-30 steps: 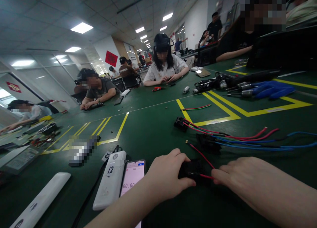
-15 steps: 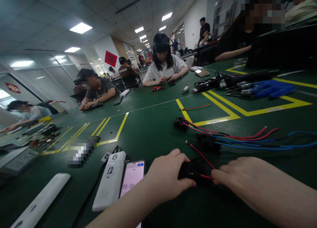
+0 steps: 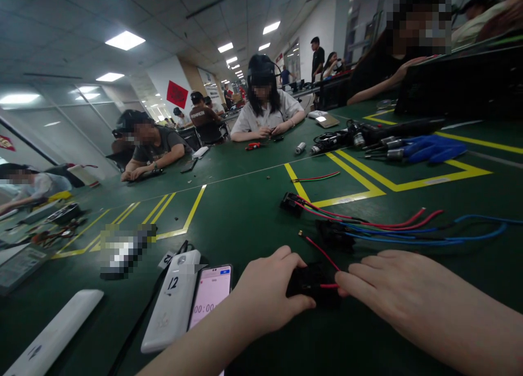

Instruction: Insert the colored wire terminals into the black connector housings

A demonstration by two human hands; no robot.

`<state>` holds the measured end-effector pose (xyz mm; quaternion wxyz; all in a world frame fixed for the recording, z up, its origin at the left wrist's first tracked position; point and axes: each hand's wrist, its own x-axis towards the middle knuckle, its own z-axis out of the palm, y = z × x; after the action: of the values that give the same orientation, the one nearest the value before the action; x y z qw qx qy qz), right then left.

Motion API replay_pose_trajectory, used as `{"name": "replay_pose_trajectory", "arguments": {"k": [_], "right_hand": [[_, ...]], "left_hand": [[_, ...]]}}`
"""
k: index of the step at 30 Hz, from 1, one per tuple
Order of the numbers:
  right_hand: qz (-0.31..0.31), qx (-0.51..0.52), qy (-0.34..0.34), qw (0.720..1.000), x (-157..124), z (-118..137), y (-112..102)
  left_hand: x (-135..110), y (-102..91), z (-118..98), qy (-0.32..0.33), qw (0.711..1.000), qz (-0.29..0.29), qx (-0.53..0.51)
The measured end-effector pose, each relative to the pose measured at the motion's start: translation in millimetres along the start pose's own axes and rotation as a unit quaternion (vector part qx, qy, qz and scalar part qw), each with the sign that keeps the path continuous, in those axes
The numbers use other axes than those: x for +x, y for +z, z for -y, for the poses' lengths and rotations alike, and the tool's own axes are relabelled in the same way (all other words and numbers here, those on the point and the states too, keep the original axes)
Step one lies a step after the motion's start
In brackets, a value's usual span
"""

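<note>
On the green worktop (image 3: 232, 215), the left hand (image 3: 272, 289) and right hand (image 3: 379, 283) work a black part (image 3: 316, 276) and red wire (image 3: 326, 255).

The left grips the black part between thumb and fingers; the right pinches the red wire just beside it, one stretch slanting out to a metal tip. Beyond lie two wired black pieces (image 3: 292, 204); a phone (image 3: 210, 295) sits near the left forearm.
</note>
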<state>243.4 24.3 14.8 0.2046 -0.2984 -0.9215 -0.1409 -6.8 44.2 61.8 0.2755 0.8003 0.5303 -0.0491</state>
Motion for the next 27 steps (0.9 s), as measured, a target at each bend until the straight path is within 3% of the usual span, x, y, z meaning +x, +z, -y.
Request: {"name": "replay_pose_trajectory", "arguments": {"k": [6, 9, 11, 15, 19, 22, 27], "right_hand": [[0.149, 0.076, 0.046, 0.985, -5.3, -2.7, 8.1], [0.175, 0.078, 0.048, 0.980, -4.1, -2.8, 7.9], [0.137, 0.056, 0.031, 0.989, -2.1, -2.7, 6.1], [0.000, -0.015, -0.008, 1.000, 4.7, -0.8, -0.4], [-0.040, -0.033, -0.018, 0.999, 7.9, 1.6, -4.7], [0.007, -0.011, 0.003, 1.000, 4.2, 1.1, -2.5], [0.167, 0.055, 0.040, 0.984, -2.1, -4.1, 6.4]], "left_hand": [[-1.7, -2.1, -2.3, -0.005, 1.000, 0.007, 0.002], [-1.2, -1.8, -2.2, -0.009, 1.000, 0.008, 0.002], [-0.7, -0.5, -1.5, -0.008, 1.000, 0.004, 0.000], [0.2, 2.6, 0.2, -0.001, 1.000, -0.008, -0.004], [0.1, 4.0, 2.1, 0.002, 1.000, -0.013, -0.004], [-0.7, 3.5, 2.2, 0.004, 1.000, -0.011, -0.007], [-1.6, 0.8, -1.9, -0.010, 1.000, -0.001, -0.003]]}}
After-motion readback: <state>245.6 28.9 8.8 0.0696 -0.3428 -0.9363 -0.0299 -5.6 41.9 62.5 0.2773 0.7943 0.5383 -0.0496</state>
